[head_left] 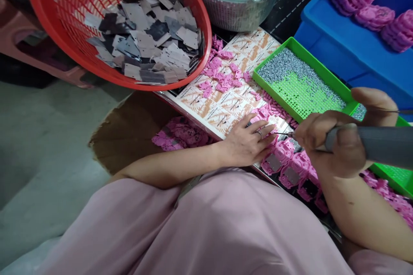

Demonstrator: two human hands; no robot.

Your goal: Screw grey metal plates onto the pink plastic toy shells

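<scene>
An electric screwdriver [387, 145] with a grey body is gripped in my right hand [325, 142]. Its thin bit points left and reaches the fingers of my left hand [247, 142]. That hand, with a ring on one finger, holds a pink plastic housing [260, 114] down on the table; the fingers cover most of it. Where exactly the bit touches is hard to make out. A row of similar pink housings with grey plates [274, 162] lies just below, along the table's near edge. Small pink parts [222, 75] are scattered beyond my left hand.
A red basket [206, 51] of grey and black plates stands at the upper left. Behind it is a pale green basket [232, 10] of pink parts. A green tray [258, 78] holds small screws. Stacked pink pieces sit on a blue bin [338, 51]. Below the table, a brown container [112, 137] holds pink housings.
</scene>
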